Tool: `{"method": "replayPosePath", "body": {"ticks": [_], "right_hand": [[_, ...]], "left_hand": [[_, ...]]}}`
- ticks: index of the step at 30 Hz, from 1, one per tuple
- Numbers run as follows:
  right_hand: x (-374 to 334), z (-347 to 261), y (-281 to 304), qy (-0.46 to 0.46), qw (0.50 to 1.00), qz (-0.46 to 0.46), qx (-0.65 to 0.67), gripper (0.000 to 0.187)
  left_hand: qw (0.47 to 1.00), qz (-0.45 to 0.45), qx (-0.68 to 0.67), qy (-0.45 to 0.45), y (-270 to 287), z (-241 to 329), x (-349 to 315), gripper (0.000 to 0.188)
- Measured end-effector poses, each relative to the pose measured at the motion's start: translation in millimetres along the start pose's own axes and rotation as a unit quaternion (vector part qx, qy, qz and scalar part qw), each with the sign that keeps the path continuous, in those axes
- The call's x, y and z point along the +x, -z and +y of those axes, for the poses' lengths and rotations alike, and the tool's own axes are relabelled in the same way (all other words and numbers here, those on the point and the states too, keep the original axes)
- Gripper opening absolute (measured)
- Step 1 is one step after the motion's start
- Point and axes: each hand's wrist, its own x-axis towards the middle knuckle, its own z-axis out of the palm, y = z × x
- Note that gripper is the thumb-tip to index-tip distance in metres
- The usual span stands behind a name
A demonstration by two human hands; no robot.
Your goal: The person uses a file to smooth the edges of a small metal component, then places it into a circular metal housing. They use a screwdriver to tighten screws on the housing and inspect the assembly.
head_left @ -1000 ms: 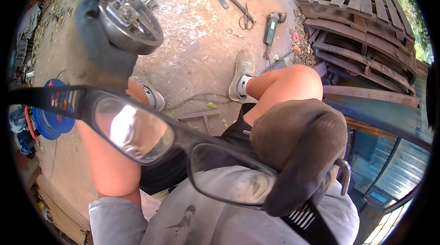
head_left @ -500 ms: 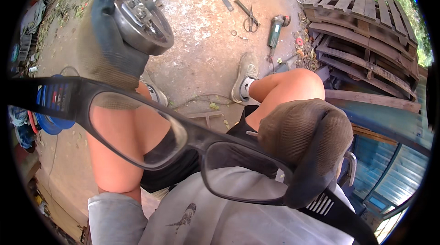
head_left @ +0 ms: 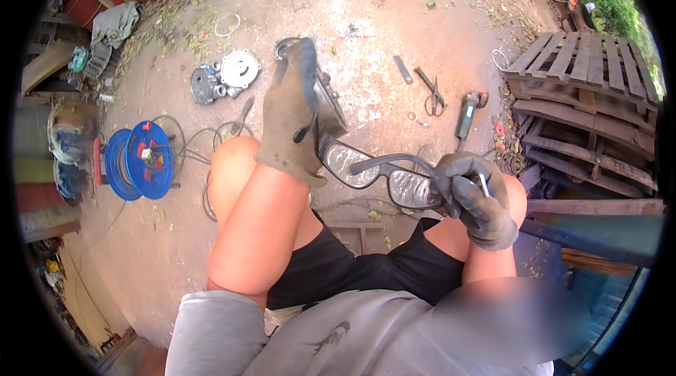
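Observation:
My left hand (head_left: 287, 112), in a brown and blue work glove, is closed around a round grey metal housing (head_left: 329, 110). The glove hides most of it, and its open face is turned away to the right. My right hand (head_left: 473, 200), gloved too, grips a pair of black-framed glasses (head_left: 412, 188) by one temple. Their lenses look smeared or scratched, and the left end of the frame reaches close to the left glove's cuff. A thin pale metal rod (head_left: 484, 184) also sticks out between the right hand's fingers.
On the ground lie a green angle grinder (head_left: 466, 117), scissors (head_left: 435, 99), a flat metal strip (head_left: 402, 69) and grey metal castings (head_left: 239, 68). A blue cable reel (head_left: 148, 159) stands left, its cable looping near my knee. Stacked wooden pallets (head_left: 584, 59) are at right.
The glasses have moved from close before the camera, off to my lap's far side, held in my right hand. My left hand has turned the metal housing and shifted right in view.

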Motion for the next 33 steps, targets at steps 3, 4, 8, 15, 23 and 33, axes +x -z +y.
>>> {"method": "replayPosePath", "body": {"ticks": [3,4,8,15,23,33], "right_hand": [[1,-14,-5,-0.110,0.993,0.031,-0.017,0.034],[2,-16,-7,-0.102,0.992,0.043,-0.055,0.033],[5,-7,-18,-0.034,0.969,0.080,-0.233,0.039],[-8,-12,-21,0.210,0.874,0.175,-0.402,0.036],[-4,1,-40,0.220,0.860,0.165,-0.431,0.029],[0,-6,-1,0.252,0.862,0.256,-0.359,0.020]], "left_hand": [[0.999,-0.009,-0.039,0.004,3,-2,6,0.046],[0.999,-0.017,-0.034,-0.014,2,-3,3,0.047],[0.994,-0.049,0.033,-0.091,21,-16,16,0.064],[0.945,0.057,0.241,-0.212,-1,-42,12,0.082],[0.952,0.129,0.207,-0.187,-37,-76,73,0.086],[0.989,0.136,0.041,-0.043,-109,-38,38,0.092]]}}
